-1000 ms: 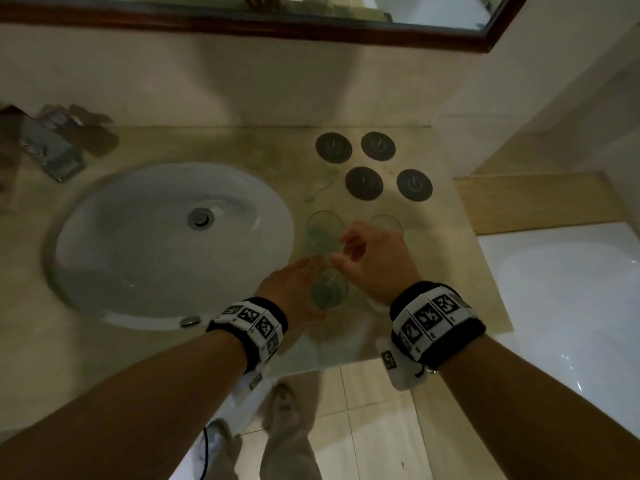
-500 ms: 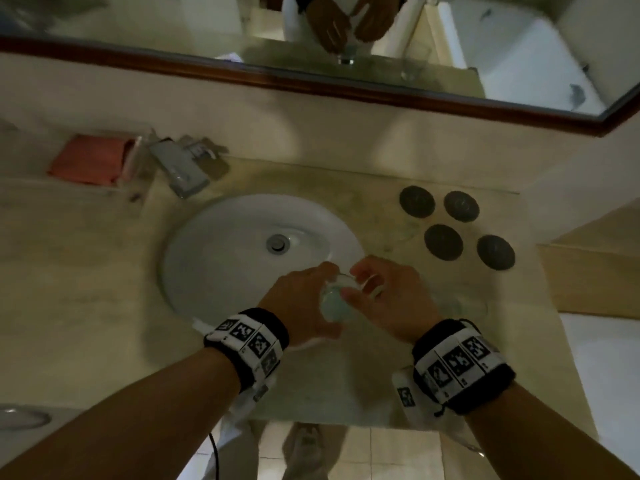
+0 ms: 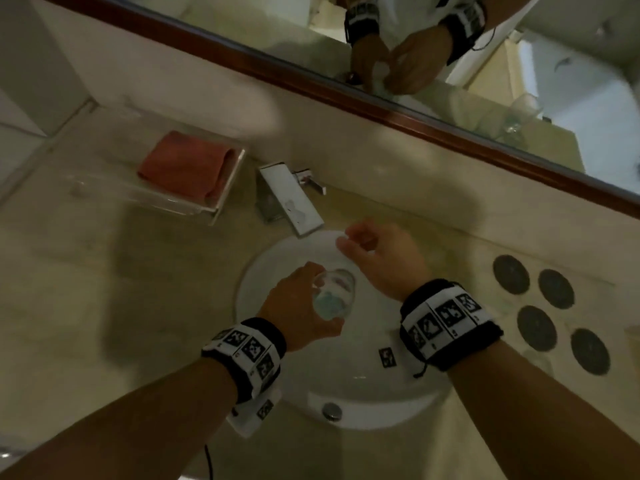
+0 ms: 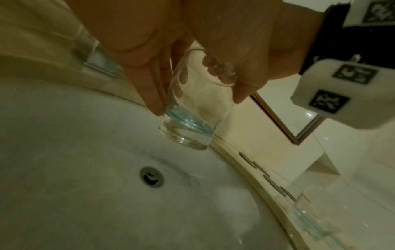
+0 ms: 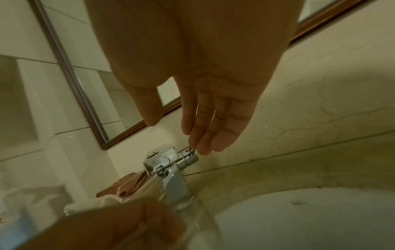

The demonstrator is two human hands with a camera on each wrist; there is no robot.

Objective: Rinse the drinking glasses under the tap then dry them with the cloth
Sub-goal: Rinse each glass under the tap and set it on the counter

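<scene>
My left hand (image 3: 313, 299) grips a clear drinking glass (image 3: 334, 294) by its sides, tilted over the white sink basin (image 3: 363, 375). In the left wrist view my fingers (image 4: 149, 94) wrap the glass (image 4: 192, 118), which has a bluish tint at its thick base. My right hand (image 3: 356, 240) holds nothing and reaches toward the chrome tap (image 3: 291, 199). In the right wrist view its straight fingertips (image 5: 200, 148) are right at the tap's side handle (image 5: 189, 158); I cannot tell if they touch. No water is running. A folded red cloth (image 3: 187, 166) lies left of the tap.
The cloth lies in a clear tray (image 3: 214, 209) on the beige counter. Several dark round coasters (image 3: 510, 273) are right of the basin, and another glass (image 4: 307, 214) stands near them. A framed mirror (image 3: 450, 64) runs along the wall behind the tap.
The glass went from the counter by the coasters to over the basin in my left hand. My right hand let go of it and moved up toward the tap.
</scene>
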